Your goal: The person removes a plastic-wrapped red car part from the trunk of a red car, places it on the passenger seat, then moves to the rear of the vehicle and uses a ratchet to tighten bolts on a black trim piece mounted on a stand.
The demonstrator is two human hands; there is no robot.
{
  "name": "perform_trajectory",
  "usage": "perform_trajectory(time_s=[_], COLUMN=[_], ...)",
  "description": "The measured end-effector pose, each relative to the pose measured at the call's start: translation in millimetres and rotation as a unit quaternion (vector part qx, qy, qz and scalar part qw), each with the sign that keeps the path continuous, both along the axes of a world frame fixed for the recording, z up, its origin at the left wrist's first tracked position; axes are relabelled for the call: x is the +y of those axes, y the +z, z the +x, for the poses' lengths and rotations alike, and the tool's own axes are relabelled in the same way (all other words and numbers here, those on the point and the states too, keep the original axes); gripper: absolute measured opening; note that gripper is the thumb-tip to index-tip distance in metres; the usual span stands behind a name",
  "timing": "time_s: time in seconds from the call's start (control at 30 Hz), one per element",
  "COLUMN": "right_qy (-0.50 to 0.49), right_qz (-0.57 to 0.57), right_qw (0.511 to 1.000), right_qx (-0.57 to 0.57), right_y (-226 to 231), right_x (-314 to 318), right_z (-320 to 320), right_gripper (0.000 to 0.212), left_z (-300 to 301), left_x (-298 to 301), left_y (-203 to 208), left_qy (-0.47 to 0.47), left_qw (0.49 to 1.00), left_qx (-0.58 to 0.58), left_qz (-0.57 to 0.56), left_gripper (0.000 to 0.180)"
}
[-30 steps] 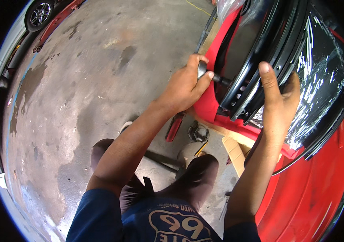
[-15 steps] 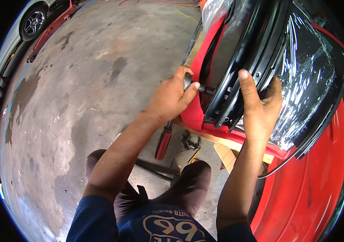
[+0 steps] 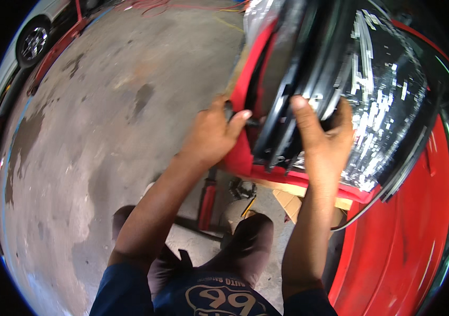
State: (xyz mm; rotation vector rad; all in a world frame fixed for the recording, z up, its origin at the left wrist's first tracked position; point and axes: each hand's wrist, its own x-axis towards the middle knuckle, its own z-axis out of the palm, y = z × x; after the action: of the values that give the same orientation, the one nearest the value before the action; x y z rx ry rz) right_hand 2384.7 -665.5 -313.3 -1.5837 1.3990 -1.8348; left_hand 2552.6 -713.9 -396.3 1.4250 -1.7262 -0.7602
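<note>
A car workshop: the concrete floor (image 3: 108, 137) is stained and marked with a blue line (image 3: 17, 126). At upper left, a pale car (image 3: 53, 10) shows its wheel (image 3: 33, 44). Red cord (image 3: 153, 6) trails along the top. To the right are a ridged black part (image 3: 316, 52) and a large red panel (image 3: 398, 237); a red-handled tool (image 3: 207, 205) shows below centre.
</note>
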Motion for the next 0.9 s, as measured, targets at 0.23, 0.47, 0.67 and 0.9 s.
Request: perform_trajectory(time_s=[0.23, 0.47, 0.67, 0.9], right_qy=[-0.061, -0.083, -0.073, -0.083], right_qz=[0.059, 0.065, 0.087, 0.05], right_qw=[0.994, 0.988, 0.988, 0.989], right_qx=[0.069, 0.113, 0.105, 0.109], right_y=[1, 10, 8, 6], right_x=[3, 8, 10, 7], right_z=[-7, -11, -13, -12], right_gripper=[0.045, 0.05, 0.054, 0.05], left_z=[5, 14, 22, 44], left_x=[-8, -12, -8, -6], left_y=[-16, -31, -31, -19], left_qy=[-0.058, -0.022, -0.112, -0.277], left_qw=[0.995, 0.93, 0.955, 0.771], left_qx=[0.081, 0.268, 0.238, 0.487], left_qz=[-0.018, 0.251, 0.136, 0.304], left_gripper=[0.061, 0.058, 0.055, 0.084])
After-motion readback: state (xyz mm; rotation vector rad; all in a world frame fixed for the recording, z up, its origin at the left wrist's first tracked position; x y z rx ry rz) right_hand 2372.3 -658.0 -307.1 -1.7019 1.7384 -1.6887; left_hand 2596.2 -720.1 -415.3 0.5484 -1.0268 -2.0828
